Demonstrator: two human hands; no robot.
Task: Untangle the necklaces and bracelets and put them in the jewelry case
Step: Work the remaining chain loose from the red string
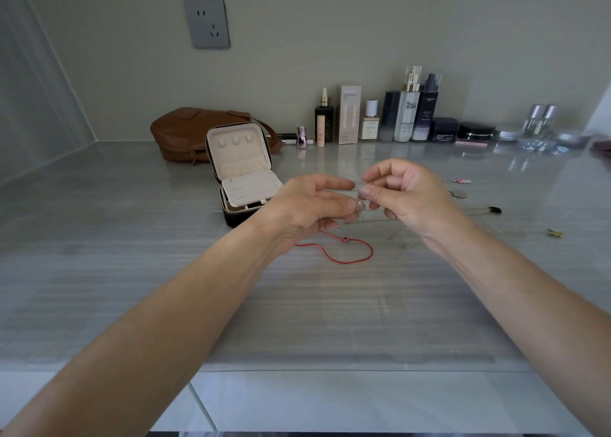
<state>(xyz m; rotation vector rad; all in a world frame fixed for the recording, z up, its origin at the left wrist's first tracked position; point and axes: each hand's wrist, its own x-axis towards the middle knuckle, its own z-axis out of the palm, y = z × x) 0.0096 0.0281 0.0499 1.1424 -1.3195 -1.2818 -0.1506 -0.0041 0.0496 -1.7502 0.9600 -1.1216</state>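
1. A grey countertop (132, 271) is spread across the frame, and cosmetic bottles (406, 112) are lined along the wall at upper right.
2. A brown bag (180, 132) is laid left of centre, behind the jewelry case (238, 168), which is stood open with its lid upright.
3. The left hand (307, 205) and right hand (403, 195) are raised at centre, just right of the case; a thin chain (358, 182) is pinched by the fingertips of each.
4. A red cord bracelet (350, 254) is laid on the countertop just below the hands.
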